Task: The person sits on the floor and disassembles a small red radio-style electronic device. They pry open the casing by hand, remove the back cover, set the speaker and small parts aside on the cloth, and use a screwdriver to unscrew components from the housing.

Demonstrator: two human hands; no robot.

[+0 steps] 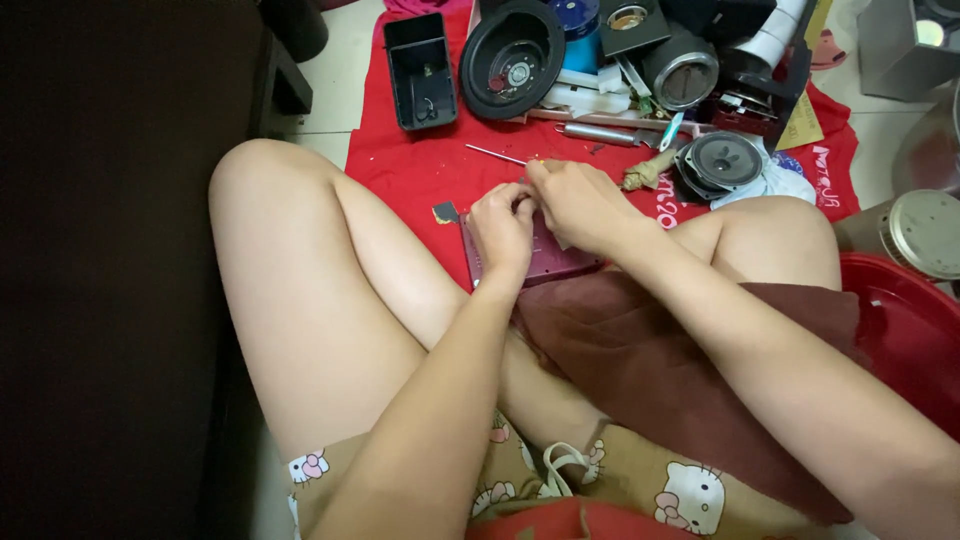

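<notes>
Both hands pinch at top edge of maroon panel (555,258) on lap: left hand (503,228), right hand (580,205). Looks thin, stiff, light, likely brittle; grip by edges. Speaker (722,160) at 2 o'clock.

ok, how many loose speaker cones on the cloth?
2: a large black speaker at the top centre, and a smaller grey speaker right of the hands. The parts pile may hide more.
</notes>
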